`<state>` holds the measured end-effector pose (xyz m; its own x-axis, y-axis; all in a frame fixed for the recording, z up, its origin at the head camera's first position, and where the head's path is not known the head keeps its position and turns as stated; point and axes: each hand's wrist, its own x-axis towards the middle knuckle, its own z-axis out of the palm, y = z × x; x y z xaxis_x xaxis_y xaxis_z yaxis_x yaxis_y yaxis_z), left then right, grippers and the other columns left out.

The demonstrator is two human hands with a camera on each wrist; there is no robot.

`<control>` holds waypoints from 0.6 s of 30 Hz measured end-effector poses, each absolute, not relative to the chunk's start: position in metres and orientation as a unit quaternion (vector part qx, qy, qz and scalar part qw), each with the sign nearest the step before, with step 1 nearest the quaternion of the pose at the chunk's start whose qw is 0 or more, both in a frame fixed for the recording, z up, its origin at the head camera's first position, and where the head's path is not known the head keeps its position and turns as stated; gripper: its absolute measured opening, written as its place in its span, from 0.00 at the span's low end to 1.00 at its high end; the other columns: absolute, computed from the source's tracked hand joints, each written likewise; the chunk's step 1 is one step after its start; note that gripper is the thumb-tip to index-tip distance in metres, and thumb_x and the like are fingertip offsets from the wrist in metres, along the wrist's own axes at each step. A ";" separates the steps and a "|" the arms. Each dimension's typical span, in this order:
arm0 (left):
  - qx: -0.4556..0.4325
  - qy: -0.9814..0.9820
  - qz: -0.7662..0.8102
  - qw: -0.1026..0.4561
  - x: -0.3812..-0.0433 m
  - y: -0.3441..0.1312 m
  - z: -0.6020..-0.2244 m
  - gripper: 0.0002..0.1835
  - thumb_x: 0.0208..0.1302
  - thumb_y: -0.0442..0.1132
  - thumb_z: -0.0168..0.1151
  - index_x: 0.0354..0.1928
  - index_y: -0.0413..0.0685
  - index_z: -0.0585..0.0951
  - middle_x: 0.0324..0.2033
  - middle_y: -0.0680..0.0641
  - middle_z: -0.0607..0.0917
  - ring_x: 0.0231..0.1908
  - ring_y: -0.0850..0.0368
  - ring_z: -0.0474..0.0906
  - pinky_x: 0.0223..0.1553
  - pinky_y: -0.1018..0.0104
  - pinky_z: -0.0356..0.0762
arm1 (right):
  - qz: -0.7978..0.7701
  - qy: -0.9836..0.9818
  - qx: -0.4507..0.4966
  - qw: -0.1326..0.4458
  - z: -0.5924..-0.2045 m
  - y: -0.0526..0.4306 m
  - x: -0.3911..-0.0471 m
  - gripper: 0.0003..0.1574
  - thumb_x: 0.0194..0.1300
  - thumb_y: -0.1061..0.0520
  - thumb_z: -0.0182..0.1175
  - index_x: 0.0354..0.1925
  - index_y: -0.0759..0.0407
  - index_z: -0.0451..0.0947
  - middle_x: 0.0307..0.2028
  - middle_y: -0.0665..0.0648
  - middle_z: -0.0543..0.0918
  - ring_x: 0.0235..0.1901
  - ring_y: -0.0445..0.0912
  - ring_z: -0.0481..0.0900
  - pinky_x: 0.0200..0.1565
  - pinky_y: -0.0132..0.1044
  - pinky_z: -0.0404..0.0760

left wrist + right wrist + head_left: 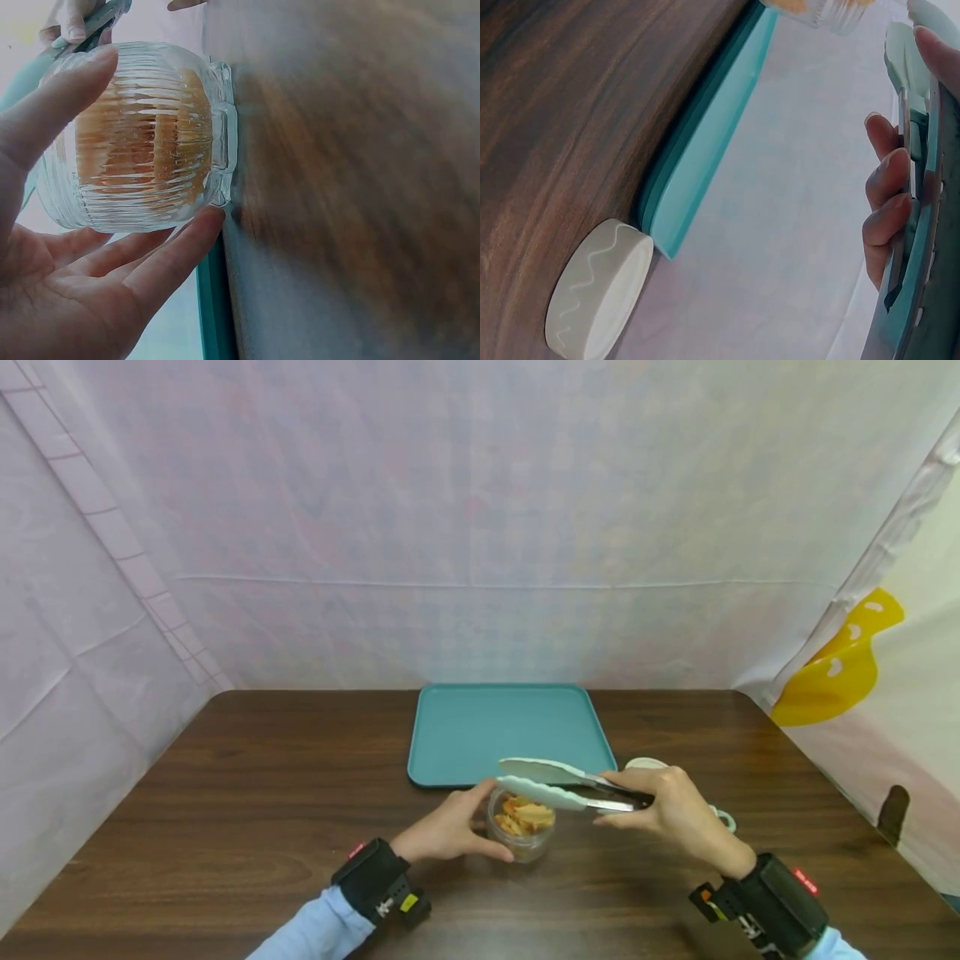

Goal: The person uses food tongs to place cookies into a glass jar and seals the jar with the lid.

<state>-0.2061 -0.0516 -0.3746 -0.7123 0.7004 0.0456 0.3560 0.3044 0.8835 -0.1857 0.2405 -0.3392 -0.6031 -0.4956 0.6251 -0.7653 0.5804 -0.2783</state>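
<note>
A ribbed glass jar (135, 142) of yellow-orange pieces (525, 814) stands upright on the wooden table. My left hand (459, 827) holds it, thumb on the near side and fingers round the far side. In my right hand (671, 814) is a pair of tongs (551, 793) with pale green tips, gripped along the metal arms. The tips are spread apart and reach over the jar's mouth, with nothing between them. In the right wrist view, fingers (889, 176) wrap round the tongs (911, 157), and only the jar's edge shows at the top.
A teal tray (510, 727) lies behind the jar, near the table's back edge. Partly hidden behind my right hand, a small whitish dish (592, 292) with a wavy line stands by the tray's right corner. Pale cloth (465, 527) hangs behind the brown table (300, 793).
</note>
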 end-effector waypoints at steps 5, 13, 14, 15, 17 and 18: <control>0.336 0.787 0.486 0.178 -0.206 -0.052 -0.374 0.43 0.47 0.38 0.69 0.64 0.45 0.56 0.59 0.40 0.65 0.58 0.46 0.63 0.49 0.66 0.76 | 0.275 -0.849 0.375 0.252 -0.340 0.242 -0.187 0.29 0.35 0.51 0.73 0.40 0.59 0.82 0.28 0.47 0.82 0.24 0.35 0.74 0.25 0.18 0.72; 0.330 0.792 0.483 0.177 -0.206 -0.051 -0.374 0.43 0.46 0.38 0.70 0.63 0.42 0.57 0.57 0.39 0.67 0.57 0.46 0.65 0.48 0.68 0.76 | 0.280 -0.852 0.363 0.252 -0.339 0.243 -0.187 0.28 0.35 0.53 0.73 0.40 0.59 0.82 0.26 0.47 0.81 0.22 0.34 0.73 0.23 0.18 0.71; 0.329 0.792 0.484 0.177 -0.206 -0.051 -0.374 0.43 0.46 0.38 0.70 0.63 0.42 0.58 0.56 0.39 0.68 0.57 0.46 0.66 0.48 0.68 0.76 | 0.281 -0.854 0.358 0.252 -0.339 0.243 -0.187 0.28 0.35 0.54 0.73 0.40 0.59 0.81 0.26 0.48 0.82 0.21 0.34 0.73 0.22 0.18 0.71; 0.327 0.792 0.484 0.177 -0.206 -0.051 -0.374 0.42 0.46 0.38 0.70 0.62 0.42 0.58 0.55 0.39 0.69 0.56 0.46 0.66 0.48 0.69 0.76 | 0.284 -0.857 0.351 0.248 -0.338 0.244 -0.187 0.28 0.35 0.55 0.73 0.40 0.60 0.81 0.27 0.49 0.82 0.21 0.35 0.74 0.22 0.18 0.72; 0.325 0.791 0.486 0.179 -0.206 -0.051 -0.374 0.41 0.45 0.38 0.70 0.61 0.41 0.59 0.54 0.40 0.70 0.55 0.46 0.67 0.48 0.69 0.76 | 0.284 -0.865 0.332 0.247 -0.337 0.246 -0.186 0.28 0.36 0.56 0.73 0.40 0.62 0.81 0.29 0.53 0.83 0.22 0.35 0.76 0.21 0.18 0.72; 0.325 0.790 0.488 0.180 -0.206 -0.051 -0.374 0.41 0.45 0.38 0.70 0.61 0.42 0.59 0.54 0.41 0.70 0.56 0.46 0.67 0.48 0.69 0.76 | 0.282 -0.870 0.322 0.246 -0.337 0.248 -0.186 0.27 0.36 0.56 0.73 0.40 0.63 0.81 0.30 0.55 0.84 0.22 0.35 0.76 0.20 0.18 0.71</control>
